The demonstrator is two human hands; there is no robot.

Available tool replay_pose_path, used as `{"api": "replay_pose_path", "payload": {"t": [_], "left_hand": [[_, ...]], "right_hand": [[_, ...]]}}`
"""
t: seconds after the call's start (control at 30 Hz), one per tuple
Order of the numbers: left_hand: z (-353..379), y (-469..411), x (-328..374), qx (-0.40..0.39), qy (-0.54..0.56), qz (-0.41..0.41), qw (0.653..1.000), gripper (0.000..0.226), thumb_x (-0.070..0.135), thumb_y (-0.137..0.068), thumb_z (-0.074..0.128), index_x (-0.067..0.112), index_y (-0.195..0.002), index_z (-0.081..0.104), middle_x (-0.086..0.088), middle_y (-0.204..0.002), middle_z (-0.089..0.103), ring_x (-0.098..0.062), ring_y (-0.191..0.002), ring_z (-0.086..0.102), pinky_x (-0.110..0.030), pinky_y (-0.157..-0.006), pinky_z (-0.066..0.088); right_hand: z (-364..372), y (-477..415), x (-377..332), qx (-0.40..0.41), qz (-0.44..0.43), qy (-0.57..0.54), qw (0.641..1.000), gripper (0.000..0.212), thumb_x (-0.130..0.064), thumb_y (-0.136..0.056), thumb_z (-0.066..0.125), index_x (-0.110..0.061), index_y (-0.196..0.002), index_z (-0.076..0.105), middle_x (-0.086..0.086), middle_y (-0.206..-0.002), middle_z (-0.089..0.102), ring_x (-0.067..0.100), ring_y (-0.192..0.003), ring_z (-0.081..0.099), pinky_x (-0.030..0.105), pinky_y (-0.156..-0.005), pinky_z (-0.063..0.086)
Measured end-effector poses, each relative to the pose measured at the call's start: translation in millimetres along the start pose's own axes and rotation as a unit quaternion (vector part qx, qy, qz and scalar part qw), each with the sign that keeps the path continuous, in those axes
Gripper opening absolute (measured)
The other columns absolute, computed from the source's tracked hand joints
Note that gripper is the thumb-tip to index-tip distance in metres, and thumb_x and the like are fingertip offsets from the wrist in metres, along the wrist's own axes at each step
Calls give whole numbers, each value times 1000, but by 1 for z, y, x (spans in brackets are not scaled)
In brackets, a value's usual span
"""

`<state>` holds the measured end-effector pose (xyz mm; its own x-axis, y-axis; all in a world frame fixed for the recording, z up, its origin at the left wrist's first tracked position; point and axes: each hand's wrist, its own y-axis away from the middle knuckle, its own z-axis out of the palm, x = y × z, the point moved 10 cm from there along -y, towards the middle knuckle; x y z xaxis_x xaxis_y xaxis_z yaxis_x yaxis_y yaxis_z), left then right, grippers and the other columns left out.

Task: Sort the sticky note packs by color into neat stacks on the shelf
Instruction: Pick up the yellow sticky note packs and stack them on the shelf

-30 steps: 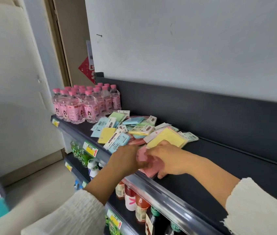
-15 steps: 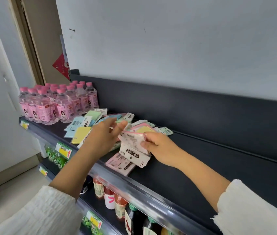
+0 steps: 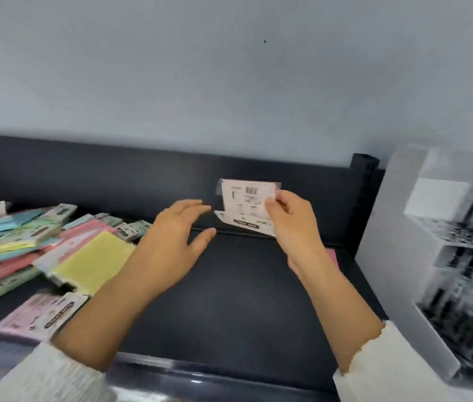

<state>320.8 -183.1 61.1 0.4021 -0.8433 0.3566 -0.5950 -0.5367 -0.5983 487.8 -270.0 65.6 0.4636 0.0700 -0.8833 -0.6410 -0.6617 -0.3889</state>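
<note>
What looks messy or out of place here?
The sticky note packs at left lie in a jumbled, overlapping heap, colours mixed, not stacked. One pink pack lies askew near the front edge of the shelf.

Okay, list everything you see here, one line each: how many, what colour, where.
Black metal shelf: one, spanning the view.
Loose sticky note packs: many, pink, yellow, green, blue, heaped at the left.
Pink labelled sticky note pack: one, flat near the left front edge.
Pale pink barcode-backed pack: one or two, held upright near the back panel.
Pink flat item: one, on the shelf, mostly hidden behind the right wrist.
White display box: one, right end, dark blurred contents.
Left hand: open, empty, beside the held pack.
Right hand: pinching the held pack.
</note>
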Motion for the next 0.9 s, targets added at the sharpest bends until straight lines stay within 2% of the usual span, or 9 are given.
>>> {"api": "replay_pose_path", "payload": {"t": [0.07,0.13,0.23,0.33,0.4,0.47,0.67,0.77,0.9], "left_hand": [[35,-1,15,-66,-5,24,997,39,38,-90,57,26,-127,57,9,-134,51,-12,-125,47,-36,-105,39],[65,3,22,-133,-23,29,990,38,42,-91,53,31,-127,55,16,-133,49,-8,-124,46,-36,-103,41],[95,10,25,-212,-53,26,976,43,45,-93,50,31,-133,49,18,-138,44,-6,-126,43,-31,-103,39],[107,13,24,-256,-79,26,963,46,47,-93,49,32,-136,44,17,-142,40,-7,-130,40,-27,-102,37],[108,13,23,-270,-81,24,959,47,48,-93,49,33,-137,43,17,-143,39,-7,-130,39,-28,-101,37],[106,14,20,-279,-77,22,957,47,49,-92,49,34,-137,42,18,-143,38,-6,-130,38,-28,-100,37],[90,19,-5,-280,-68,-8,957,50,48,-91,52,31,-137,43,14,-143,40,-9,-131,39,-35,-106,37],[72,26,-26,-265,-93,-25,960,52,46,-91,53,28,-139,43,10,-144,41,-13,-132,39,-35,-106,37],[28,35,-72,-210,-180,-84,957,53,48,-89,54,23,-135,46,4,-141,45,-19,-128,42,-38,-101,41]], "right_hand": [[-44,0,0,56,-60,152,985,26,-16,-97,43,-14,-106,68,-4,-102,69,13,-90,62,7,-68,46],[-69,0,9,71,-77,251,962,30,-16,-98,43,-25,-112,68,-12,-99,65,5,-83,58,2,-62,40],[-75,-1,48,16,-41,394,918,34,-17,-96,43,-34,-117,64,-3,-110,67,20,-91,63,27,-74,50],[-57,17,97,-139,34,467,873,35,-18,-94,47,-32,-123,59,1,-124,61,27,-106,58,36,-89,48],[-47,33,114,-229,84,487,839,37,-14,-95,45,-19,-132,51,8,-130,54,29,-114,52,35,-96,43],[-44,38,113,-250,104,485,832,40,-10,-96,42,-13,-136,46,10,-134,48,28,-119,49,33,-99,40],[-33,36,106,-288,109,510,803,51,-18,-98,43,-19,-148,28,-2,-157,16,26,-140,27,33,-114,24],[2,28,63,-282,23,496,821,53,-27,-98,45,-25,-148,27,-9,-157,14,14,-143,20,25,-111,20],[78,37,15,-329,-44,394,857,51,-32,-96,49,-30,-144,33,-12,-152,27,8,-134,35,22,-105,29]]}}
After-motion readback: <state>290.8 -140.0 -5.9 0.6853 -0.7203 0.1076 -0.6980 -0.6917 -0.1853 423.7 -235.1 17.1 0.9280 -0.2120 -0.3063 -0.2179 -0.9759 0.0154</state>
